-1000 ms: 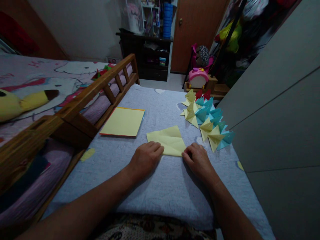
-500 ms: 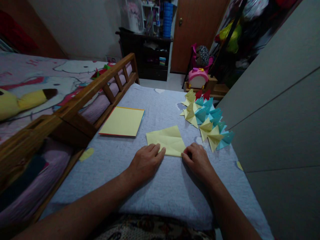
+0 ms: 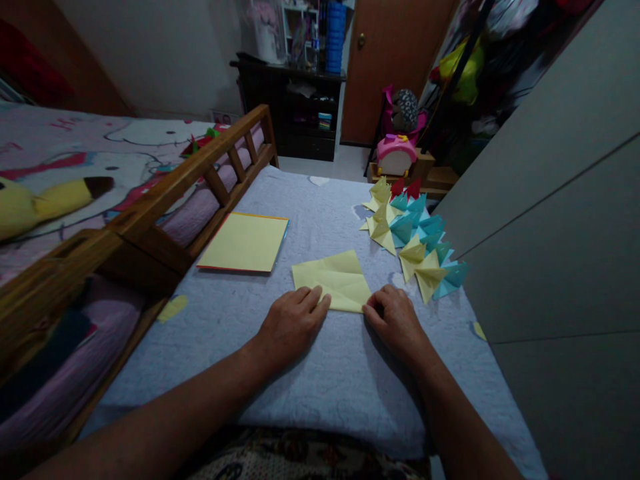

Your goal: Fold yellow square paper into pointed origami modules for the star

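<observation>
A creased sheet of yellow origami paper (image 3: 337, 275) lies on the cloth in front of me, folded along its near edge. My left hand (image 3: 294, 322) rests palm down over the paper's near left part, fingers laid on it and the thumb a little apart. At the near right corner, my right hand (image 3: 395, 317) has thumb and fingertips closed on the paper. The paper's left near corner is hidden under my left hand.
A square stack of coloured paper (image 3: 245, 241), yellow on top, lies to the left. Folded yellow pieces (image 3: 380, 227), blue-green pieces (image 3: 425, 227) and red pieces (image 3: 413, 189) stand in rows on the right. A wooden bed rail (image 3: 150, 193) borders the left, a pale cabinet (image 3: 565, 220) the right.
</observation>
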Demonstrator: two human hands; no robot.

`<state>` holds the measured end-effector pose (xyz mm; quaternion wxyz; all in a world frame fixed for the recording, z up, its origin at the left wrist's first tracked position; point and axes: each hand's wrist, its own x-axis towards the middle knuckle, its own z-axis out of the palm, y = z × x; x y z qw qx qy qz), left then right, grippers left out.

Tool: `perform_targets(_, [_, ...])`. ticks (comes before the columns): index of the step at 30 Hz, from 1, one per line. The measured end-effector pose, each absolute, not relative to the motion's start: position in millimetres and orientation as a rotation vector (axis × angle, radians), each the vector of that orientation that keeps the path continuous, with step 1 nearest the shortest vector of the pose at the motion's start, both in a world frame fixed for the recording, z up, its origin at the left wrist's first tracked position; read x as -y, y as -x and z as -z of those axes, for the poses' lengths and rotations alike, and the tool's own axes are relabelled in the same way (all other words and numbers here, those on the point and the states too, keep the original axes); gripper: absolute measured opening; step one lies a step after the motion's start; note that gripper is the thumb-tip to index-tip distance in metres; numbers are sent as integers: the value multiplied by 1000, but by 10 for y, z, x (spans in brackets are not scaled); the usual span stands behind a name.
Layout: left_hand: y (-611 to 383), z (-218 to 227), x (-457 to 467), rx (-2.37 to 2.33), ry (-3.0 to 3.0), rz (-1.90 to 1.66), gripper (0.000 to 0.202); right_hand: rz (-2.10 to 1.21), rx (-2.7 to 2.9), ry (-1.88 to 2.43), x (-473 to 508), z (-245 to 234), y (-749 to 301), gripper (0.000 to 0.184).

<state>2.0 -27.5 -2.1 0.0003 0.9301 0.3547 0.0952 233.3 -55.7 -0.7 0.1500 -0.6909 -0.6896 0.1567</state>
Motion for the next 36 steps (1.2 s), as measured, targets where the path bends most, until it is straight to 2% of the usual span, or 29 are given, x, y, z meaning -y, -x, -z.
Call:
perform_targets(17, [-5,42,264,-1087,-2905,-386,31,-382,1998,1939,567,46,-2344,14])
perform_targets(27, [-28,26,264,-1104,-2960,-237,30,-467,1994,1982,560,-3,-2342,15])
perform_targets(36, [-16,-33,337,-1074,-2964,-134,64,-376,1952,1998,601,26,-2332,14])
